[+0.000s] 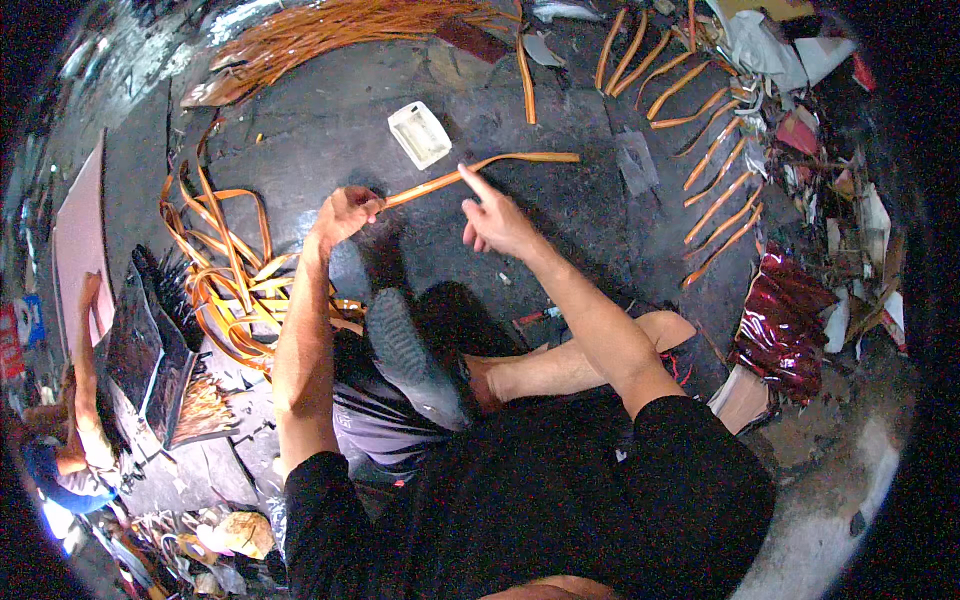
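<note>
My left hand (350,213) pinches one end of a narrow orange-brown strip (430,186), dark along its edges, between thumb and fingers. The strip stretches away to the right, and its far end hangs loose. My right hand (497,218) has its index finger stretched out with the tip on or right by the middle of the strip; the thumb is apart and the other fingers are partly curled. Just beyond the strip sits a small white rectangular tub (420,136) with something pale inside. A loose heap of similar long strips (235,280) lies left of my left forearm.
Several short strips (712,208) lie in a curved row at the right, beside a scrap pile (840,190) and shiny dark red sheet material (783,325). A bundle of long strips (320,45) lies at the far side. Another person's arm (85,350) shows at the left.
</note>
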Demonstrator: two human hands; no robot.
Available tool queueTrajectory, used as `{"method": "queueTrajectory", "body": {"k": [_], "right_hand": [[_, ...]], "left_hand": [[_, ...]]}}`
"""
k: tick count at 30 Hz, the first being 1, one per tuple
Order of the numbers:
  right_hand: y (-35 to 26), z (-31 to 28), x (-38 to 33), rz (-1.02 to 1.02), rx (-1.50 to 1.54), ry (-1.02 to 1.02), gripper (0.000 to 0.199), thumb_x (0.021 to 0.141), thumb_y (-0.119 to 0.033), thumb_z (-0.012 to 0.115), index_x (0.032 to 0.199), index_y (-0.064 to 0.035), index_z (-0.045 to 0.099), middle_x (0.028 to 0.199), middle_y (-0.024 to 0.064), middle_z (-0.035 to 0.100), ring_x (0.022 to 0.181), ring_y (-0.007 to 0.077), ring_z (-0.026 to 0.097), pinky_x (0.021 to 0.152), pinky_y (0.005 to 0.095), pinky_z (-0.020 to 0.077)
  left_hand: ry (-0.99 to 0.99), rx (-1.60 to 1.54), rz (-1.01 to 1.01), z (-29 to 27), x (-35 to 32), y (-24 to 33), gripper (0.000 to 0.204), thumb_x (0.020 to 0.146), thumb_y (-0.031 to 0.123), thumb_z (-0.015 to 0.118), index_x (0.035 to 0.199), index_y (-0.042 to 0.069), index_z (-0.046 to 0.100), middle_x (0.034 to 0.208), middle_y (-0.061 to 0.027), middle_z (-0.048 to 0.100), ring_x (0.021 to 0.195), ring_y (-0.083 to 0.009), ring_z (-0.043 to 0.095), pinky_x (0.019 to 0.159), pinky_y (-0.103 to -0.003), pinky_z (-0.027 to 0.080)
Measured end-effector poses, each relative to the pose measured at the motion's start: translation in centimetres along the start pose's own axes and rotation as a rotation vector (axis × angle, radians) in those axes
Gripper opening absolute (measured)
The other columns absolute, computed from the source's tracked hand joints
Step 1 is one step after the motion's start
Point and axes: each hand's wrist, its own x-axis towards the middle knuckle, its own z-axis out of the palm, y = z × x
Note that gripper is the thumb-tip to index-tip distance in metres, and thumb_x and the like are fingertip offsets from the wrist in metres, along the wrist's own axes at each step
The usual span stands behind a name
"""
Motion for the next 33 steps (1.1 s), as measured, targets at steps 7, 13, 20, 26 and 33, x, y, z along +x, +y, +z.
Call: {"method": "queueTrajectory", "body": {"k": [7, 13, 20, 26, 33], "right_hand": [[1.2, 7.5, 3.7, -0.26, -0.645, -0.152, 0.071, 0.088, -0.011, 0.044, 0.148, -0.0012, 0.008, 0.069, 0.0237, 0.063, 0.057, 0.035, 0.063, 0.059, 0.0473, 0.0515], [-1.2, 14.7, 6.5, -0.336, -0.785, -0.35, 0.075, 0.084, -0.009, 0.044, 0.151, -0.0106, 0.01, 0.094, 0.0257, 0.066, 0.084, 0.0436, 0.064, 0.074, 0.0519, 0.051], [-3.0, 18.1, 8.1, -0.507, -0.88, -0.388, 0.05, 0.084, -0.011, 0.045, 0.134, -0.016, 0.05, 0.096, 0.022, 0.066, 0.088, 0.0405, 0.064, 0.078, 0.0499, 0.0514], [-1.6, 2.4, -0.9, -0.302, -0.458, -0.196, 0.039, 0.092, -0.025, 0.049, 0.129, -0.0117, 0.055, 0.089, 0.0216, 0.067, 0.074, 0.0366, 0.067, 0.071, 0.0458, 0.0539], [2.8, -11.4, -10.7, -0.055, -0.269, 0.125, 0.043, 0.097, -0.023, 0.049, 0.138, -0.0105, 0.047, 0.066, 0.0073, 0.062, 0.056, 0.0126, 0.057, 0.052, 0.0305, 0.048]], "left_hand": [[-0.086, -0.272, 0.162, -2.8, -0.6, -7.1, 0.029, 0.083, 0.028, 0.061, 0.094, 0.003, 0.069, 0.073, -0.0053, 0.067, 0.068, -0.0136, 0.062, 0.066, -0.029, 0.049], [0.077, -0.407, -0.061, -7.5, -5.9, -12.5, 0.029, 0.089, 0.029, 0.062, 0.097, 0.001, 0.066, 0.073, -0.0049, 0.067, 0.06, -0.0114, 0.059, 0.056, -0.027, 0.048], [0.206, -0.237, 0.216, -4.2, -3.2, -5.7, 0.022, 0.088, 0.009, 0.054, 0.106, 0.003, 0.066, 0.088, -0.0099, 0.069, 0.076, -0.0157, 0.064, 0.07, -0.031, 0.051], [0.417, 0.441, 0.489, 0.3, -3.7, -2.2, 0.015, 0.079, 0.01, 0.064, 0.094, 0.009, 0.065, 0.089, -0.0124, 0.065, 0.085, -0.0356, 0.062, 0.075, -0.044, 0.047], [0.267, 0.288, 0.363, 0.3, -3.2, -1.9, 0.012, 0.08, 0.014, 0.063, 0.09, 0.008, 0.06, 0.082, -0.0168, 0.064, 0.081, -0.0378, 0.062, 0.071, -0.047, 0.048]]}}
